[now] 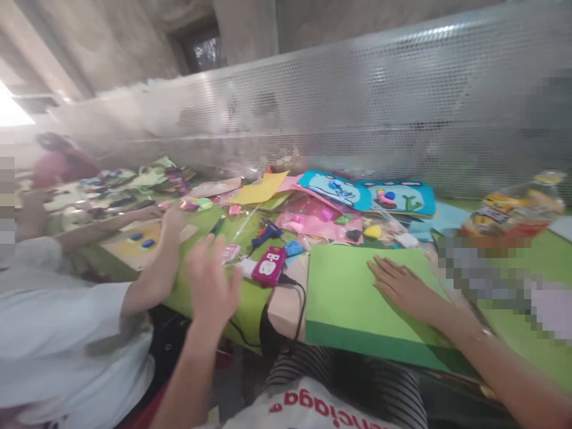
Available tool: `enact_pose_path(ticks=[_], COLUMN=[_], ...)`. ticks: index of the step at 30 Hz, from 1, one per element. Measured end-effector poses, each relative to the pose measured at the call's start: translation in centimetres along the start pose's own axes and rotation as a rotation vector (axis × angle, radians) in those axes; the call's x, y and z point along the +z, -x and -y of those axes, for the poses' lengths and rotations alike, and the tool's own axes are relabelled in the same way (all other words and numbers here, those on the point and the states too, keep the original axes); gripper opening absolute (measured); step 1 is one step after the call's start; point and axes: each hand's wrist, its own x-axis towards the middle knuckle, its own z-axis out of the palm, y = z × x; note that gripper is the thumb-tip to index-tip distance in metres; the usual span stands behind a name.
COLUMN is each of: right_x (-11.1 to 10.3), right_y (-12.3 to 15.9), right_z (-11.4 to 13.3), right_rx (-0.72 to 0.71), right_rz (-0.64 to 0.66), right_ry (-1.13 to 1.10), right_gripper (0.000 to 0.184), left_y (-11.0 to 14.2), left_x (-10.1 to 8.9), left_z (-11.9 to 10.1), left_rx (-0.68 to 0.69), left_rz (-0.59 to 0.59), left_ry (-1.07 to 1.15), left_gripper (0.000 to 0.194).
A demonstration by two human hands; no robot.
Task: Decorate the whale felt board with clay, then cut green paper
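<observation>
Green sheet (342, 292) lies flat under the right hand (400, 286).

A light green sheet (342, 289) lies flat, its near edge banded dark green

My left hand (212, 280) up in air, blurred; purple socket box (269, 266) just to its right obstructs low path toward green sheet (335, 286). Black cable (304, 301) loops down between box and sheet. Co-worker's forearm (154, 268) narrows room on my left. My right hand (397, 286) covers part of sheet; left half bare, passable. Beyond, blue panels (400, 204) and clutter crowd worktop (248, 301); mesh screen (335, 113) walls off far side.
</observation>
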Motion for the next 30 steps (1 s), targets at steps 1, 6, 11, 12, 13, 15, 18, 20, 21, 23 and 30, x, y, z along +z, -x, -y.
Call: enact_pose_path(ticks=[1,6,11,12,13,15,18,20,21,23,30], right_x=[0.4,1.2,0.3,0.1,-0.1,-0.3,-0.6,-0.8,-0.8,-1.0,-1.3], right_y=[0.0,0.2,0.1,0.1,0.1,0.1,0.3,0.5,0.6,0.6,0.6], right_z=[-0.3,-0.9,-0.5,-0.4,-0.3,-0.2,-0.2,-0.2,-0.1,-0.1,0.1], right_rx=[-0.014,-0.040,-0.014,-0.017,-0.023,-0.039,-0.059,-0.079,-0.089,-0.101,-0.079], right_rz=[-0.010,-0.024,0.029,0.037,0.038,0.034,0.035,0.039,0.040,0.036,0.047], right_ry=[0.006,0.006,0.002,0.002,0.005,0.015,0.035,0.051,0.060,0.072,0.062], right_gripper=[0.057,0.056,0.057,0.057,0.057,0.057,0.056,0.056,0.055,0.055,0.056], left_y=[0.9,3.5,3.4,3.4,3.4,3.4,3.4,3.4,3.4,3.3,3.3], left_x=[1.1,6.4,7.0,6.9,6.8,6.8,7.0,7.1,7.1,7.0,6.7], left_z=[1.0,4.9,5.5,5.5,5.4,5.3,5.2,5.2,5.2,5.1,5.0], left_rx=[0.077,0.393,0.391,0.390,0.390,0.380,0.360,0.367,0.377,0.391,0.394], left_rz=[0.005,-0.197,-0.298,-0.294,-0.288,-0.301,-0.376,-0.383,-0.367,-0.337,-0.338], left_ry=[-0.039,-0.158,-0.133,-0.131,-0.127,-0.115,-0.114,-0.137,-0.150,-0.162,-0.169], left_gripper=[0.051,0.051,0.054,0.051,0.050,0.051,0.055,0.050,0.047,0.042,0.042])
